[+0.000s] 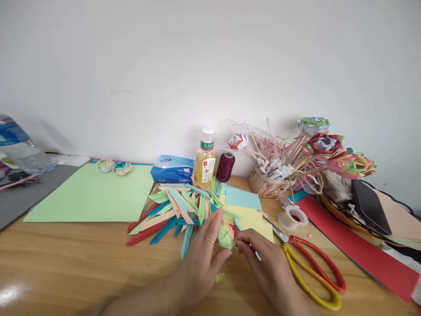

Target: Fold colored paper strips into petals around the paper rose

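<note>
A small folded paper flower (225,235), pale green with peach and red parts, sits between my two hands. My left hand (205,252), a ring on one finger, cups it from the left with fingers and thumb. Thumb and fingertips of my right hand (261,252) pinch at its right lower edge; whatever finer piece they may hold is too small to make out. Just behind lies a heap of folded paper strips (177,206) in green, red, blue and peach. Yellow paper (250,217) and light blue paper (245,198) lie beyond my right hand.
Scissors (309,267) with red and yellow handles lie at right, near a white spool (292,218). Behind stand a tissue pack (173,169), a bottle (206,158), a maroon thread cone (225,167) and a basket (268,184) of paper flowers. Green paper (98,197) lies left.
</note>
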Available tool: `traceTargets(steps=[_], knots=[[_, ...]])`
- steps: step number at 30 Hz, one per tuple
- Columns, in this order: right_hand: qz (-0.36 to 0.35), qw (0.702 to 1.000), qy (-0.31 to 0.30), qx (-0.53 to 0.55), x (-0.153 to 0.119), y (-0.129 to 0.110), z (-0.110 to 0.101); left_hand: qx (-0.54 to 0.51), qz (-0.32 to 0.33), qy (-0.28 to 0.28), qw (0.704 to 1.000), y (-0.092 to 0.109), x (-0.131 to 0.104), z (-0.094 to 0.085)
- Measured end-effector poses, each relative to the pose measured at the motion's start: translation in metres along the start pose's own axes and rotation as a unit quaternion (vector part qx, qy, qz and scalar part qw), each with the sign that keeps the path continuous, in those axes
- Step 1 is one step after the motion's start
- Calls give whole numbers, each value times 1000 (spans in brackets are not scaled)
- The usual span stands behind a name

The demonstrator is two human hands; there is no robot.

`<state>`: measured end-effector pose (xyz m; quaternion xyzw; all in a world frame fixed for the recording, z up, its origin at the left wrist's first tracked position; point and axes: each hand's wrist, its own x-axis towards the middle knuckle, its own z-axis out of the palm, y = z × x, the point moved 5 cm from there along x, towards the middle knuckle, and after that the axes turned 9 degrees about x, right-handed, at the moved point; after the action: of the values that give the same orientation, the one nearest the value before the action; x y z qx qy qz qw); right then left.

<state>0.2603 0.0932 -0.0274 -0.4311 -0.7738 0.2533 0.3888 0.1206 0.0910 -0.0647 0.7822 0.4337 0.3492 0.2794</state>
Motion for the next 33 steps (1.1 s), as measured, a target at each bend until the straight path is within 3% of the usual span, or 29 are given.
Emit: traceTargets(steps=[8, 20, 33], knots=[[-76, 996, -3, -57, 0, -2, -1, -14, -3, -7, 1000, 1, 2, -3], [83, 995, -41, 32, 2, 15, -1, -34, -62, -61, 996, 1, 3, 1], [66, 997, -31, 21, 2, 14, -2, -72, -101, -87, 989, 2, 5, -4]])
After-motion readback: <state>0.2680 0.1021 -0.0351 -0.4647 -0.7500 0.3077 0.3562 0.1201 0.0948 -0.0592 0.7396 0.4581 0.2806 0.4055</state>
